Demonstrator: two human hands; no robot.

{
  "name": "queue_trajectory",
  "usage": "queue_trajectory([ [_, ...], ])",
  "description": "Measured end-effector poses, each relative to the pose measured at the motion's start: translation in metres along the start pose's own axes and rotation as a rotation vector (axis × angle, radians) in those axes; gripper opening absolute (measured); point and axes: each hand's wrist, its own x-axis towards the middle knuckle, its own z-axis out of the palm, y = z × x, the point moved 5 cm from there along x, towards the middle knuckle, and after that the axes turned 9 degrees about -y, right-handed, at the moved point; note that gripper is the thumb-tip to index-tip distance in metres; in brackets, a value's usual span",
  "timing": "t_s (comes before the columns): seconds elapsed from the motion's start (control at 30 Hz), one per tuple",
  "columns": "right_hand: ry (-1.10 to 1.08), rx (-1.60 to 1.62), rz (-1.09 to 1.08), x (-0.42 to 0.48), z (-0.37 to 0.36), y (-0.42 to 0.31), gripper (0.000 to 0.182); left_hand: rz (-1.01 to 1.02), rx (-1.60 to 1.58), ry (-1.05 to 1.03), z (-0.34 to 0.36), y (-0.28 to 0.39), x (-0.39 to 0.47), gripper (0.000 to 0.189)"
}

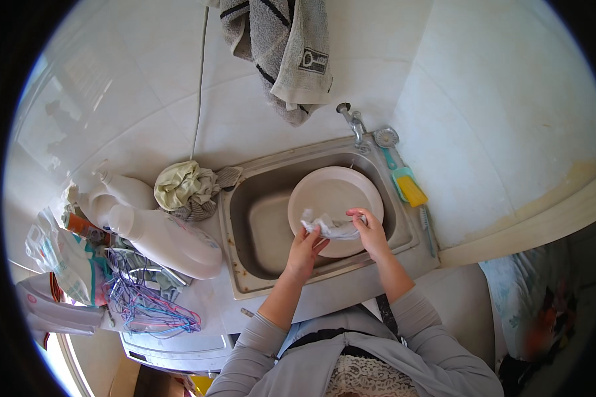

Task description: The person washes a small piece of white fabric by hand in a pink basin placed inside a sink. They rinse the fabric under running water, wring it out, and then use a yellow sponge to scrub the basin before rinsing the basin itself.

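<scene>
Between my two hands a small white cloth item is stretched out above a pale pink basin. My left hand pinches its left end with thumb and fingers. At the other end, my right hand grips it, index finger raised over the edge. The cloth is crumpled, so I cannot tell what kind of garment or rag it is. The basin rests inside a stainless steel sink, towards its right side. A thin stream of water falls from the metal tap by the basin's far rim.
Right of the sink lie a round strainer, a yellow-and-teal brush and a slim brush. On the left stand white plastic jugs, crumpled cloths and tangled wire hangers. Towels hang above.
</scene>
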Motion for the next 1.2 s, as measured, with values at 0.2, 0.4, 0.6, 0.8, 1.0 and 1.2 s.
queue_trajectory([
  [0.2, 0.132, -0.807, -0.377, -0.011, 0.017, -0.017, 0.027, 0.06, -0.188, 0.1, -0.022, 0.007, 0.002, 0.029],
  [0.4, -0.154, 0.003, -0.008, -0.017, 0.065, -0.005, 0.048, -0.022, -0.126, 0.027, -0.009, 0.002, -0.008, 0.034],
  [0.6, -0.238, 0.252, 0.087, -0.026, 0.084, -0.003, 0.05, -0.17, -0.214, -0.131, 0.004, -0.007, -0.025, 0.037],
  [0.8, -0.195, 0.446, 0.171, -0.032, 0.088, 0.02, 0.054, -0.224, -0.232, -0.065, 0.012, -0.024, -0.022, 0.034],
  [1.0, -0.119, 0.059, 0.038, -0.03, 0.067, 0.007, 0.046, -0.18, -0.036, -0.087, 0.013, -0.026, -0.022, 0.033],
  [1.2, -0.108, -0.608, -0.209, -0.044, 0.037, -0.031, 0.016, 0.003, 0.517, -0.034, -0.009, -0.01, -0.031, 0.026],
])
